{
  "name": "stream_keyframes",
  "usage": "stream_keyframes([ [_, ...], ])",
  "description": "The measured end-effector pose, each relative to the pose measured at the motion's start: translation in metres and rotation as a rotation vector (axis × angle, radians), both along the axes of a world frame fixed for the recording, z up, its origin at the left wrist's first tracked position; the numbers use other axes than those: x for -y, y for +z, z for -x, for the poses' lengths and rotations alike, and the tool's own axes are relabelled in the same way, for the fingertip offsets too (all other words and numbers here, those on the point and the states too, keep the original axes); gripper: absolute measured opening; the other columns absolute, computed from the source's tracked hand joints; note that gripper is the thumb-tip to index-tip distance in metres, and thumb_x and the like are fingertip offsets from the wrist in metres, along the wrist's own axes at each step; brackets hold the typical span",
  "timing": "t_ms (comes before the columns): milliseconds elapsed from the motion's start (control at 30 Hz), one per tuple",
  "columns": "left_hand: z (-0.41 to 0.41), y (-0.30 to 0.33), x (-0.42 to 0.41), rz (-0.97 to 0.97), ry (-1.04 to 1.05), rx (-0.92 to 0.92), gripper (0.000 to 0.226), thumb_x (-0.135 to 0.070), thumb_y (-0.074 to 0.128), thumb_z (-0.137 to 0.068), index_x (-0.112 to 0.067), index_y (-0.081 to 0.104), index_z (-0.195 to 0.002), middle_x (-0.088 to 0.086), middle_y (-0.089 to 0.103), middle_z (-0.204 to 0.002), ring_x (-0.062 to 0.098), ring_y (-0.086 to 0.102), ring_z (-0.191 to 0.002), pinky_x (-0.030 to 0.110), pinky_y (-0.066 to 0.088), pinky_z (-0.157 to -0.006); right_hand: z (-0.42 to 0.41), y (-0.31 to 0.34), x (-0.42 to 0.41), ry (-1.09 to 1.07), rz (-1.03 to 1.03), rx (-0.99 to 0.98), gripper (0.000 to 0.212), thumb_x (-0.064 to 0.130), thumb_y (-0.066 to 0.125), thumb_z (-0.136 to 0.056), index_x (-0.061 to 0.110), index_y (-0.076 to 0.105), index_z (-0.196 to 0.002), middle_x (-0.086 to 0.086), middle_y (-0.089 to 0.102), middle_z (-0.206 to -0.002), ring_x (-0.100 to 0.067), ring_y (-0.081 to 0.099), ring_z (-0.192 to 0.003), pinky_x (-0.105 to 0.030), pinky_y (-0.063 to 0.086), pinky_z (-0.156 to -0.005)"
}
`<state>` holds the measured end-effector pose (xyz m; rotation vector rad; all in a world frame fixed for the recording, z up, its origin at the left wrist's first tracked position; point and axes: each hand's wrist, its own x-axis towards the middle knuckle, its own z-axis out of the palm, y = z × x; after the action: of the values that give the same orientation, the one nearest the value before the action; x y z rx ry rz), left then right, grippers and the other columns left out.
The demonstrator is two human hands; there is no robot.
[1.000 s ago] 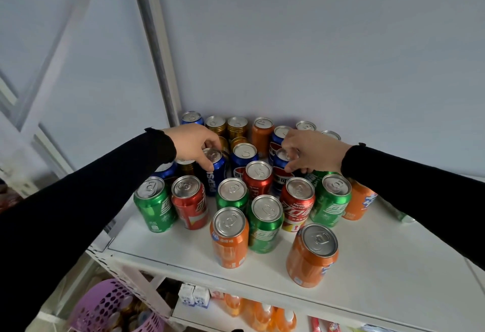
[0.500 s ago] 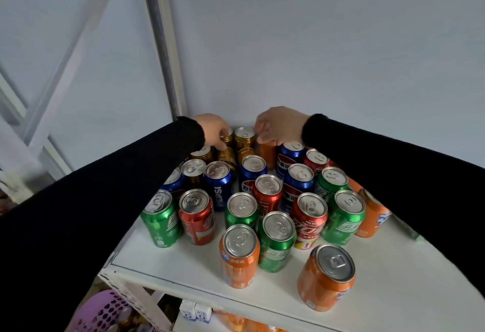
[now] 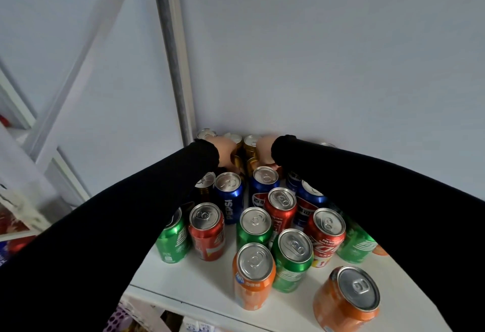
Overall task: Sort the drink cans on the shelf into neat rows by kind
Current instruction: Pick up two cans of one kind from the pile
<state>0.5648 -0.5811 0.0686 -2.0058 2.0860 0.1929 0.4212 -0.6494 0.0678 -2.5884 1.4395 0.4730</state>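
A: Where do things stand on the shelf [image 3: 199, 283]?

B: The cans are one mixed huddle in its back left corner, against the wall [image 3: 328, 56] and beside the post [image 3: 172, 50]. Two orange cans [image 3: 253, 276] sit nearest the front edge, green cans [image 3: 291, 260] and red cans [image 3: 207, 232] behind them, blue cans [image 3: 229, 196] farther back, and gold cans [image 3: 250, 148] right at the wall. No kind has a clean row, so I'd judge the sorting barely begun.

A: And which step is this?

B: Working the back of the huddle, by the look of it. Both black sleeves [image 3: 126, 226] stretch out over the nearer cans, so both arms are at long reach.

A: What are the hands doing?

B: The left hand [image 3: 226, 151] is among the gold cans, its fingers curled downward at them. The right hand [image 3: 265, 151] is just beside it, touching the same group. Whether either truly grips a can I cannot tell; the sleeves and the cans hide the fingertips.

A: The next move?

B: Probably lifting or sliding the gold ones clear. The sleeves pass low over the blue and red tops, so drawing back calls for care not to topple them.
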Motion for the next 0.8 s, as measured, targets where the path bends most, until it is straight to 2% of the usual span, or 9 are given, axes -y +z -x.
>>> stream_keyframes([
  [67,-0.001,-0.001,0.0,0.01,0.001,-0.01,0.057,-0.057,0.069,-0.086,-0.017,0.061,-0.125,0.003,0.068,-0.112,0.022,0.063,-0.099,0.031,0.048,-0.075,0.0,-0.001,-0.002,0.041,0.02,-0.068,0.022,0.002,0.065,-0.09,0.008,0.061,-0.069,-0.004,0.063,-0.064,-0.019,0.055,-0.057,-0.024,0.05,-0.052],
  [133,-0.002,-0.003,0.002,-0.01,0.009,-0.007,0.063,-0.061,0.069,-0.083,-0.018,0.061,-0.128,0.003,0.069,-0.115,0.021,0.064,-0.101,0.032,0.052,-0.079,0.001,-0.003,-0.001,0.039,0.023,-0.066,0.009,0.007,0.061,-0.095,0.003,0.069,-0.094,-0.01,0.064,-0.084,-0.019,0.057,-0.06,-0.021,0.046,-0.043],
  [200,0.0,-0.003,0.004,-0.044,0.021,0.002,0.064,-0.063,0.067,-0.084,-0.018,0.061,-0.129,0.004,0.069,-0.118,0.021,0.065,-0.103,0.031,0.052,-0.08,0.002,-0.003,-0.001,0.046,0.004,-0.067,0.011,0.008,0.061,-0.096,0.003,0.069,-0.099,-0.01,0.065,-0.081,-0.02,0.06,-0.063,-0.02,0.046,-0.042],
  [333,0.001,-0.005,0.006,-0.099,0.052,-0.003,0.061,-0.059,0.064,-0.089,-0.014,0.061,-0.129,0.006,0.068,-0.12,0.022,0.065,-0.106,0.031,0.052,-0.081,0.002,-0.003,0.002,-0.003,-0.068,-0.054,0.021,0.008,0.062,-0.095,0.003,0.061,-0.075,-0.011,0.064,-0.06,-0.017,0.062,-0.04,-0.027,0.053,-0.047],
  [400,-0.001,-0.007,0.008,-0.117,0.06,0.0,0.059,-0.058,0.064,-0.09,-0.014,0.061,-0.129,0.005,0.068,-0.119,0.021,0.065,-0.105,0.031,0.054,-0.085,0.003,-0.001,0.003,0.018,-0.076,-0.052,0.017,0.011,0.064,-0.094,0.002,0.064,-0.08,-0.009,0.067,-0.054,-0.013,0.062,-0.034,-0.026,0.052,-0.046],
  [467,-0.004,-0.007,0.008,-0.131,0.059,0.013,0.06,-0.058,0.064,-0.09,-0.015,0.06,-0.131,0.004,0.067,-0.122,0.02,0.064,-0.107,0.031,0.054,-0.085,0.005,0.002,0.003,0.081,-0.081,-0.069,0.015,0.012,0.065,-0.093,-0.002,0.067,-0.098,-0.012,0.072,-0.069,-0.011,0.062,-0.035,-0.024,0.05,-0.043],
  [633,-0.006,-0.008,0.007,-0.145,0.043,0.009,0.056,-0.05,0.062,-0.094,-0.015,0.055,-0.138,0.005,0.063,-0.129,0.021,0.061,-0.114,0.032,0.052,-0.093,0.01,0.003,0.007,0.21,-0.122,-0.033,0.06,0.006,0.068,-0.089,0.015,0.042,-0.142,-0.017,0.068,-0.101,-0.017,0.066,-0.041,-0.024,0.051,-0.04],
  [733,-0.006,-0.007,0.007,-0.145,0.035,0.006,0.055,-0.046,0.063,-0.094,-0.014,0.055,-0.139,0.005,0.063,-0.13,0.022,0.061,-0.116,0.033,0.052,-0.096,0.009,0.007,0.009,0.267,-0.185,-0.098,0.086,0.004,0.069,-0.089,0.031,0.024,-0.156,-0.014,0.066,-0.093,-0.023,0.07,-0.052,-0.026,0.054,-0.046],
  [800,-0.005,-0.008,0.008,-0.144,0.023,0.002,0.057,-0.045,0.065,-0.094,-0.015,0.054,-0.14,0.005,0.063,-0.131,0.022,0.061,-0.115,0.033,0.052,-0.095,0.004,0.012,0.01,0.294,-0.182,-0.182,0.085,0.004,0.067,-0.091,0.03,0.021,-0.158,-0.015,0.066,-0.085,-0.02,0.067,-0.049,-0.025,0.052,-0.043],
])
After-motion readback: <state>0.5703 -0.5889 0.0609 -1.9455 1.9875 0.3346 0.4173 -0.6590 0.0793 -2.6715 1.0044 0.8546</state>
